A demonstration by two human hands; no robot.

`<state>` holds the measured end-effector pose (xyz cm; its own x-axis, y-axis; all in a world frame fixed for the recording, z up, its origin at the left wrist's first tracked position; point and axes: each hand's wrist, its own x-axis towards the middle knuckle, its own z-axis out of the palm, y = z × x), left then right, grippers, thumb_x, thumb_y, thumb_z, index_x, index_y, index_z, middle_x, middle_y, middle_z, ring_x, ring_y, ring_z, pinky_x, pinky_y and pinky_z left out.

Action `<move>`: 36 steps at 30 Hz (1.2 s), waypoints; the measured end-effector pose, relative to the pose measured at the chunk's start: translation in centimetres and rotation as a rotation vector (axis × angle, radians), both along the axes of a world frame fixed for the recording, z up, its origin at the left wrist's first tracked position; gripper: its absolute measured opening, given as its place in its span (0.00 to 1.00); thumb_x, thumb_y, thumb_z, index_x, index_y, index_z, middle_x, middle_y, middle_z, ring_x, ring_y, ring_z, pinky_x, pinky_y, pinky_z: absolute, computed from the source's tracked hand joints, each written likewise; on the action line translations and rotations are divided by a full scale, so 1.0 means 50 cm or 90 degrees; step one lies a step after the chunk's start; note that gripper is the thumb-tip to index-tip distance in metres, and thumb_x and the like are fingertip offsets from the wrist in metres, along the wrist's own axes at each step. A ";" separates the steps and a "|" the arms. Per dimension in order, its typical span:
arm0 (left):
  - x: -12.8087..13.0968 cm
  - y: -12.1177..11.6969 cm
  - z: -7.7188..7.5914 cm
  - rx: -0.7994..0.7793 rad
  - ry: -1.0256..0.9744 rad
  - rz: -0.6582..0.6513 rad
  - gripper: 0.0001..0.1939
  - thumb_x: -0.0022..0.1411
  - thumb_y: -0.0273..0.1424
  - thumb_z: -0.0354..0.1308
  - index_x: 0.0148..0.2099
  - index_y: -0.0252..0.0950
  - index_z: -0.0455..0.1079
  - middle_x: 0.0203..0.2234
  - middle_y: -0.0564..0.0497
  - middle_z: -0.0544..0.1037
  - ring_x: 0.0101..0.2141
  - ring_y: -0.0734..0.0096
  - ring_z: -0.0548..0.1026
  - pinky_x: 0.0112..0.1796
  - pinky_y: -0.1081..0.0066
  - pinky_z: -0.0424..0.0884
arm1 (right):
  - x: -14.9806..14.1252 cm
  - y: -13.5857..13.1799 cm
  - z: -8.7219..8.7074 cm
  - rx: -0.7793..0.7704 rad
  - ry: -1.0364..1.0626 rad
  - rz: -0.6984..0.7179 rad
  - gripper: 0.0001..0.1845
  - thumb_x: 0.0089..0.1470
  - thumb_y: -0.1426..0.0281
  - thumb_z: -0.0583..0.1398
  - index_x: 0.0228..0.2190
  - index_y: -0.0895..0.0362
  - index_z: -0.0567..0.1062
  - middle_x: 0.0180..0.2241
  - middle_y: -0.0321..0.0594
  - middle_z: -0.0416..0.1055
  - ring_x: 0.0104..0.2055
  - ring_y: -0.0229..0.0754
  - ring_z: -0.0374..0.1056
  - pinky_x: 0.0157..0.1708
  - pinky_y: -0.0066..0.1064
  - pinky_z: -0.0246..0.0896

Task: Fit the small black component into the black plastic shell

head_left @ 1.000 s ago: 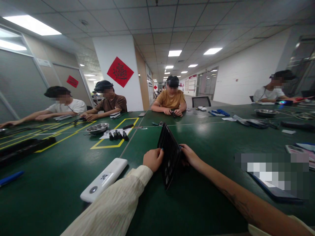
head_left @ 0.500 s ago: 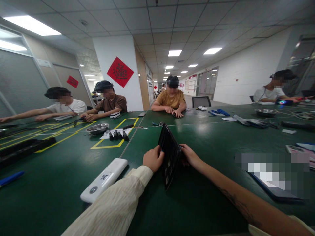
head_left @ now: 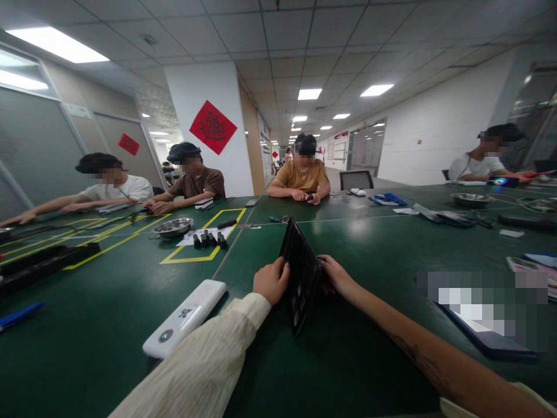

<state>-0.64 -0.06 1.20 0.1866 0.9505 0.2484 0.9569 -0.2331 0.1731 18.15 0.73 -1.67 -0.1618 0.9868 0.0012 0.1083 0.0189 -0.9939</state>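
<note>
A thin black flat panel (head_left: 301, 273) stands on edge in front of me, tilted, with small pale patches low on its face. My left hand (head_left: 271, 281) is closed on its left side, the thumb against the face. From the right, my right hand (head_left: 336, 274) grips its other side; those fingertips are partly hidden behind the panel. To the left of my left forearm lies a white power bank (head_left: 186, 318) with a dark round spot and a "26" mark.
The green table (head_left: 369, 360) holds a metal bowl (head_left: 173, 227), several black cylinders (head_left: 210, 239) on paper, a blue pen-like object (head_left: 21, 316), a dark-edged flat device (head_left: 491, 342) and a second bowl (head_left: 470, 200). Across the table sits a person (head_left: 299, 180); others sit at both sides.
My hands and the black panel stay practically still. The person opposite has drawn their hands together around a small dark object. At far left, a person's outstretched arm has shifted.
</note>
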 end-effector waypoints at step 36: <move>-0.003 -0.001 0.005 -0.009 0.000 -0.031 0.20 0.62 0.37 0.37 0.32 0.37 0.69 0.30 0.48 0.76 0.34 0.66 0.73 0.29 0.73 0.57 | 0.003 0.006 -0.011 0.011 0.014 0.014 0.16 0.54 0.64 0.46 0.43 0.57 0.59 0.17 0.29 0.64 0.10 0.32 0.58 0.07 0.20 0.45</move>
<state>-0.78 -0.11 1.47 0.2328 0.9437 0.2349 0.9444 -0.2771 0.1772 18.29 1.03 -2.24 -0.1826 0.9829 0.0221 0.0865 0.0385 -0.9955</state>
